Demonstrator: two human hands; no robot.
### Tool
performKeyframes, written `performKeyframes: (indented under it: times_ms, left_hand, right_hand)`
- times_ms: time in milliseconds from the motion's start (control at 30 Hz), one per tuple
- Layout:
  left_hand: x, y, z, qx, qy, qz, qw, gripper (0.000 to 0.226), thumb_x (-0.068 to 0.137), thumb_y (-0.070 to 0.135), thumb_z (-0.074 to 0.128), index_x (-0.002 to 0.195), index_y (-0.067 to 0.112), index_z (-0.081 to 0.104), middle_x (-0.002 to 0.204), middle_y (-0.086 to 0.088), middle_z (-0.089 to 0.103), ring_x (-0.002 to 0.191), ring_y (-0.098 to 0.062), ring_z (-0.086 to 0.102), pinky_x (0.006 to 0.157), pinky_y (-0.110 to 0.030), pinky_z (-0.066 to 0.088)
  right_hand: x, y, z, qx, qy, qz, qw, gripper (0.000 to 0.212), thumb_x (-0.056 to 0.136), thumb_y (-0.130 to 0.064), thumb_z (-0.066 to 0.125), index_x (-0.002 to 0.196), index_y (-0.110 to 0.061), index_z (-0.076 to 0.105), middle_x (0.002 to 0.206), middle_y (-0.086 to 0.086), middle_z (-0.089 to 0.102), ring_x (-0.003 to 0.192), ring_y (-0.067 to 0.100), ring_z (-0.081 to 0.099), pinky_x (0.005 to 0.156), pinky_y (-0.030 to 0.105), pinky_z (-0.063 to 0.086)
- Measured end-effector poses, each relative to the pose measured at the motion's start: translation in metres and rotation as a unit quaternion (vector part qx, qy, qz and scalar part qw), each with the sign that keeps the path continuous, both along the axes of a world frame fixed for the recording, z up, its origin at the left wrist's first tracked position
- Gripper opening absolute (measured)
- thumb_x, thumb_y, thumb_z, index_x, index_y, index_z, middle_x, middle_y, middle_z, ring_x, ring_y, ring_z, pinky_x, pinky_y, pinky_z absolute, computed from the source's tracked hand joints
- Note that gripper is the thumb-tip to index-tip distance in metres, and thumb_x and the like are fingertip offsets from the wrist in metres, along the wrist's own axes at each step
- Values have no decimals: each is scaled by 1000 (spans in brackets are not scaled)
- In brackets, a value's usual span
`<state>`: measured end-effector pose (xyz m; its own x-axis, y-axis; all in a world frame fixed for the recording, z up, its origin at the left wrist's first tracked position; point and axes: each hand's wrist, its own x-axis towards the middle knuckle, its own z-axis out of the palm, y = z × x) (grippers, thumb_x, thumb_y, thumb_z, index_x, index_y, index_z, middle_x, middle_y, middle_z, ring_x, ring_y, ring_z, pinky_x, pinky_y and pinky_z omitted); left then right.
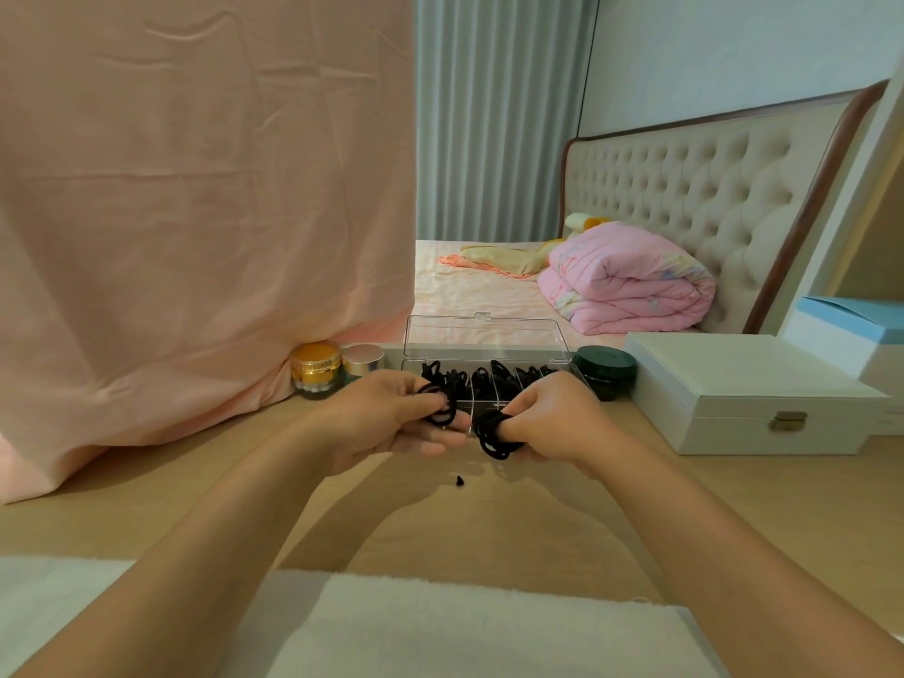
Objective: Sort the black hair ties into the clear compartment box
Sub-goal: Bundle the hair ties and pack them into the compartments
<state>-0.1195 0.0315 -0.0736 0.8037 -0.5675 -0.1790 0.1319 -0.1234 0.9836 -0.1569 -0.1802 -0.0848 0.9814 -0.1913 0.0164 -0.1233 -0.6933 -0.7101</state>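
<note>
A: Where does the camera sit?
B: On the person's head. It's one wide-angle view, facing forward and down across the desk [660,506].
A: How near?
B: Close. The left hand [386,418] and right hand [557,418] sit mid-frame, just under the lens.
A: And farther off?
B: The bed [469,291] shows far right beyond the desk, and a pink cloth [195,212] fills the far left.

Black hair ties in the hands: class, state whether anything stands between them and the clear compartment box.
Nothing visible does. The left hand and right hand hold the black elastic hair ties just before the clear plastic compartment box, whose lid stands open.
</note>
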Motion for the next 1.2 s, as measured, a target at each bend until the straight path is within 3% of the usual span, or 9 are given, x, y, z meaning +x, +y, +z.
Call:
performKeyframes:
  times_ms: [167, 333, 533, 600, 733, 900, 1033, 1133, 1200]
  left_hand:
    - [-9, -15, -7, 72, -100, 11, 992, 16, 91, 24, 71, 101, 13, 77, 89, -3, 72, 80, -10, 64, 68, -24, 57]
    - [-11, -19, -11, 78, -200, 66, 974, 11, 94, 13, 68, 103, 7, 69, 83, -12, 71, 63, -10, 64, 56, -22, 53]
    - [-10, -10, 1, -19, -88, -68, 994, 14, 95, 22, 61, 95, 9, 64, 87, -5, 73, 63, -15, 63, 50, -20, 44]
    - [-12, -11, -1, 39, -111, -88, 989, 14, 98, 21, 60, 100, 8, 60, 91, -8, 74, 63, -17, 66, 51, -21, 44]
    - [-13, -15, -10, 143, -160, -59, 975, 15, 101, 15, 57, 102, 11, 43, 88, -14, 76, 61, -25, 66, 48, -24, 44]
    - [-14, -18, -9, 180, -159, -30, 970, 23, 99, 18, 61, 114, 10, 45, 88, -15, 77, 64, -27, 68, 48, -25, 47]
    - [-15, -25, -10, 245, -186, -13, 952, 10, 99, 20, 61, 102, 12, 56, 82, -10, 78, 61, -22, 69, 48, -24, 51]
    - [-13, -29, -14, 300, -239, 15, 923, 8, 98, 22, 60, 102, 16, 56, 71, 0, 77, 58, -21, 73, 52, -27, 55]
    - [-14, -30, -13, 299, -251, 27, 920, 11, 96, 23, 60, 104, 15, 56, 69, 1, 77, 60, -20, 74, 51, -25, 54]
  right_hand:
    - [-2, 13, -1, 71, -12, 8, 997, 11, 80, -12, 80, 90, -16, 79, 82, 7, 78, 69, 21, 77, 67, 41, 65]
    - [-8, 16, 1, 156, -12, 25, 987, 12, 83, -7, 77, 94, -11, 79, 82, 8, 78, 66, 20, 76, 63, 33, 63]
    - [-5, 15, -5, 111, -15, 0, 994, 8, 83, -11, 77, 91, -11, 78, 81, 10, 77, 59, 19, 74, 60, 32, 62]
    - [-5, 17, -6, 123, -13, 15, 992, 4, 84, -12, 77, 88, -11, 78, 77, 9, 77, 57, 17, 73, 58, 30, 61]
    - [-8, 17, 0, 162, 2, 64, 985, 16, 88, -4, 70, 102, -5, 77, 86, 13, 77, 64, 19, 74, 58, 26, 59]
    - [-13, 9, 8, 183, 79, 162, 966, 24, 95, 0, 58, 110, -7, 76, 94, 17, 78, 92, 27, 76, 72, 32, 61]
    - [-14, 10, 9, 227, 137, 198, 944, 29, 100, -4, 49, 117, -3, 72, 108, 20, 75, 101, 28, 74, 81, 39, 62]
    - [-13, 14, 5, 249, 127, 187, 942, 29, 96, -27, 66, 112, -4, 74, 109, 16, 76, 101, 29, 74, 87, 45, 61]
    - [-11, 14, 2, 206, 86, 162, 961, 23, 90, -26, 75, 105, -9, 79, 100, 12, 78, 97, 27, 75, 88, 42, 61]
